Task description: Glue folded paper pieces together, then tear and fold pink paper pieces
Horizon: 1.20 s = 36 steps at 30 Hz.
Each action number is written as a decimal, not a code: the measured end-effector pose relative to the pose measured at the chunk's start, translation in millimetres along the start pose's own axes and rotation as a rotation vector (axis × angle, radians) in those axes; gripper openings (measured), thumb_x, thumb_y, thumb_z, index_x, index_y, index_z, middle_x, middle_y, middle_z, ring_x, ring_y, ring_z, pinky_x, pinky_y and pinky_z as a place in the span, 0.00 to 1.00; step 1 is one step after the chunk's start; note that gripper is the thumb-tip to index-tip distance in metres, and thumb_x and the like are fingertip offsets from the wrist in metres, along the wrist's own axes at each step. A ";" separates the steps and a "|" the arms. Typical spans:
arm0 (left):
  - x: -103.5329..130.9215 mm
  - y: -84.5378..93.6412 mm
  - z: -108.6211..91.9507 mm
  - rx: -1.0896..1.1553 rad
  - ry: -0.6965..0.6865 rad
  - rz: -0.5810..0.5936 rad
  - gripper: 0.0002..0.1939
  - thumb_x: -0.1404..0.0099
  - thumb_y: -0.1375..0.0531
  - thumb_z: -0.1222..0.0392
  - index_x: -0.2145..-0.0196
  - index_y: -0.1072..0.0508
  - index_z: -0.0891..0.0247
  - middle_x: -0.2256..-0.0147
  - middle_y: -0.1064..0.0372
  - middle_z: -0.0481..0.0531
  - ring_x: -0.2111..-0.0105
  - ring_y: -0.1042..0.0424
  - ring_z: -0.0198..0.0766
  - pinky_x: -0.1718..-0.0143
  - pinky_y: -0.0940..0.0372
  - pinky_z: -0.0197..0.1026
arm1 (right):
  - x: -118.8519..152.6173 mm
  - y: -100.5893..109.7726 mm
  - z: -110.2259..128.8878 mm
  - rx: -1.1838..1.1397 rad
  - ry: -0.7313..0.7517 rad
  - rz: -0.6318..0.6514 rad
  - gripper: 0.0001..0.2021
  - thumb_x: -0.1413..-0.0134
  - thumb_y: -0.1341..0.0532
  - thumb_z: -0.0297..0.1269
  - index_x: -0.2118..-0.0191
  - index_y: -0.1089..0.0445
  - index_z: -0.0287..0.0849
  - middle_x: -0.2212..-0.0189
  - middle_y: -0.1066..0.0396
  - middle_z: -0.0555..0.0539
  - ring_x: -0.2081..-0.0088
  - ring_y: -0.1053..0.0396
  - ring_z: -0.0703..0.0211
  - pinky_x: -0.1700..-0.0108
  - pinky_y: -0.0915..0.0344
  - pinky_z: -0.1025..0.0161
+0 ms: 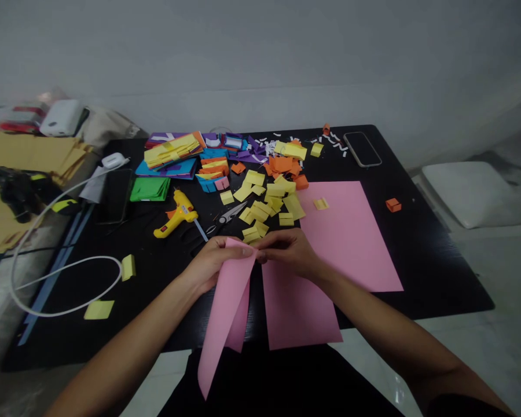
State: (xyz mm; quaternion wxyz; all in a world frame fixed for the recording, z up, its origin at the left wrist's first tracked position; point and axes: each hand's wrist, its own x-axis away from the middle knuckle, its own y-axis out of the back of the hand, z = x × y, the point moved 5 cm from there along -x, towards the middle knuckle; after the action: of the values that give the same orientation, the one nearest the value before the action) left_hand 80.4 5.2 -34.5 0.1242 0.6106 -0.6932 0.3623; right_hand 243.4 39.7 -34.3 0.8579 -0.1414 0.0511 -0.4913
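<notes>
A pink paper sheet (226,307), folded over lengthwise, hangs from my hands above the table's front edge. My left hand (215,259) is closed on its top, with the thumb lying across the paper. At the upper right corner of that paper, my right hand (289,250) pinches with thumb and fingertips. More pink sheets (347,243) lie flat on the table, partly under my right forearm. Just beyond my hands is a heap of folded yellow paper pieces (260,211), with scissors (233,213) beside it.
The black table (434,272) also holds a yellow glue gun (178,214), green papers (150,189), orange pieces (283,166) and stacked coloured papers (173,150). A phone (362,149) lies at the back right, another phone (115,196) at left. A white cable (69,266) loops over the left side.
</notes>
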 end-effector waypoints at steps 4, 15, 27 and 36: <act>-0.4 -0.3 0.6 -0.002 0.011 -0.013 0.14 0.59 0.22 0.59 0.75 0.18 0.68 0.77 0.21 0.55 0.81 0.30 0.32 0.78 0.39 0.33 | 0.2 -0.7 0.7 -0.017 -0.016 0.002 0.08 0.56 0.21 0.38 0.67 0.16 0.48 0.74 0.19 0.50 0.73 0.25 0.64 0.68 0.25 0.65; 0.2 -0.7 -1.1 -0.006 0.003 -0.008 0.14 0.58 0.22 0.59 0.76 0.18 0.68 0.77 0.22 0.55 0.81 0.30 0.33 0.78 0.39 0.34 | 0.3 -0.7 1.2 -0.010 -0.022 -0.007 0.09 0.56 0.21 0.40 0.67 0.16 0.47 0.75 0.20 0.50 0.74 0.24 0.63 0.69 0.24 0.63; 0.9 -0.8 -1.7 -0.011 0.013 -0.033 0.15 0.61 0.21 0.59 0.76 0.18 0.68 0.78 0.22 0.55 0.82 0.30 0.33 0.79 0.38 0.33 | -0.1 0.1 -1.7 -0.028 -0.019 0.004 0.09 0.56 0.21 0.39 0.67 0.16 0.47 0.75 0.20 0.50 0.74 0.25 0.63 0.68 0.24 0.63; 0.3 -1.3 -1.4 -0.010 0.006 -0.001 0.15 0.60 0.21 0.59 0.75 0.17 0.67 0.77 0.21 0.55 0.81 0.29 0.32 0.78 0.37 0.32 | -0.9 -0.1 -0.2 -0.030 -0.020 0.006 0.08 0.56 0.21 0.38 0.68 0.16 0.47 0.75 0.20 0.51 0.74 0.25 0.64 0.68 0.25 0.65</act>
State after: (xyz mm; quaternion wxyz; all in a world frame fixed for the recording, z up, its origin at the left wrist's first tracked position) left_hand 81.2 5.9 -32.9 0.1292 0.6093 -0.6942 0.3607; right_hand 242.8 40.3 -34.5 0.8576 -0.1592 0.0503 -0.4865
